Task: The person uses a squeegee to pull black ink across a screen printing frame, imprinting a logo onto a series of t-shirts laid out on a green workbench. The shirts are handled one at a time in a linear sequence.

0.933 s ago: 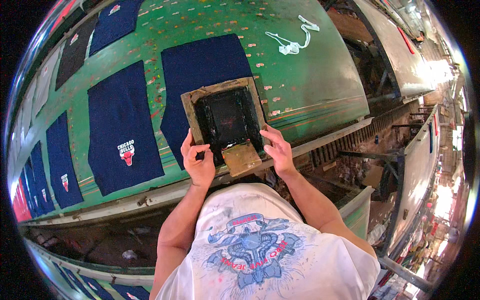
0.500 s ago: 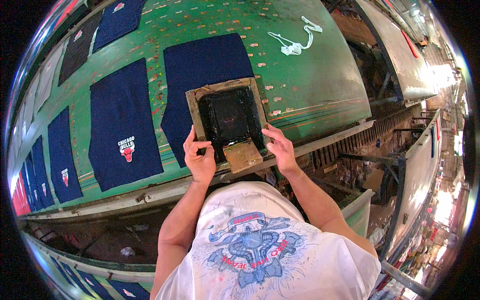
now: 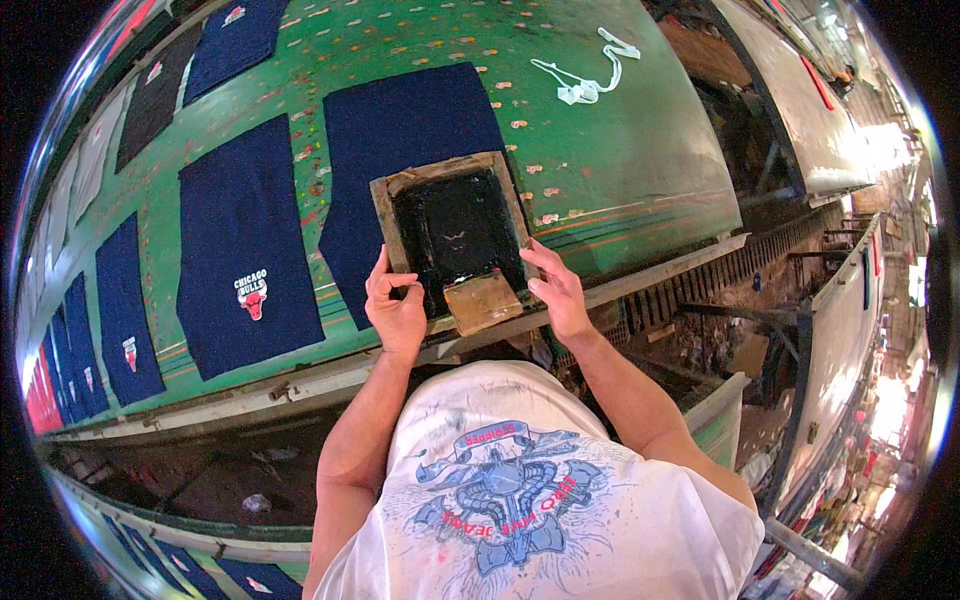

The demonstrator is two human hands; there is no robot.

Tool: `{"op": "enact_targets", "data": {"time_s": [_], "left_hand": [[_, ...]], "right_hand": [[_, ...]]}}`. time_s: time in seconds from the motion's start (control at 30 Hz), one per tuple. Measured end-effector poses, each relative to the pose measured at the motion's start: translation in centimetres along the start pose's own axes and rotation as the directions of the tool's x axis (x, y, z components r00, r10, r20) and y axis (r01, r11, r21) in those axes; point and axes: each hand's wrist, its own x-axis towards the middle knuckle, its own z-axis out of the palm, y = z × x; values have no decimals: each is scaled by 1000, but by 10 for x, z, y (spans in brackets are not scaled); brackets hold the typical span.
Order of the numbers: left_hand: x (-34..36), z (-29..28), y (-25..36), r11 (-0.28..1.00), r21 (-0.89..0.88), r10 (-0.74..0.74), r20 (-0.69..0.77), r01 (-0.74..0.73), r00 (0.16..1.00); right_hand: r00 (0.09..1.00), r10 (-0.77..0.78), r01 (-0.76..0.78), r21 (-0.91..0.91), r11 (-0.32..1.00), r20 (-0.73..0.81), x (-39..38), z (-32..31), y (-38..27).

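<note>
A small wooden-rimmed printing screen (image 3: 440, 169) with a dark, ink-stained inside lies over the near part of a navy fabric panel (image 3: 410, 110). My left hand (image 3: 397, 308) grips its left side near the closer end, thumb and fingers closed on the rim. On the opposite side my right hand (image 3: 556, 292) holds the rim in the same way. A flat wooden block (image 3: 482, 302), like a squeegee handle, leans at the screen's near end between my hands. A faint pale mark shows on the dark mesh. The fabric directly beneath the screen is hidden.
Left on the long green table (image 3: 640, 150) lies a navy panel (image 3: 245, 250) printed with a bull's head, with more panels beyond. A tangled white strip (image 3: 590, 90) rests at the far right. The table's metal rail (image 3: 640, 290) runs along the near edge.
The view has shifted very slightly. Both hands keep their hold on the screen, and the pale mark on its mesh shows more plainly.
</note>
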Motion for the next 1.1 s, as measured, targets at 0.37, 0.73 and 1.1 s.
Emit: {"op": "enact_targets", "data": {"time_s": [0.37, 0.73, 1.1], "left_hand": [[1, 0, -2, 997, -68, -33, 2, 33, 999], [1, -2, -6, 999, -39, -25, 28, 26, 999], [-2, 2, -16, 998, -59, 14, -25, -15, 1000]], "right_hand": [[920, -331, 385, -638, 667, 208, -4, 17, -43], [711, -139, 692, -651, 311, 689, 23, 47, -73], [716, -55, 652, -639, 407, 696, 156, 53, -94]]}}
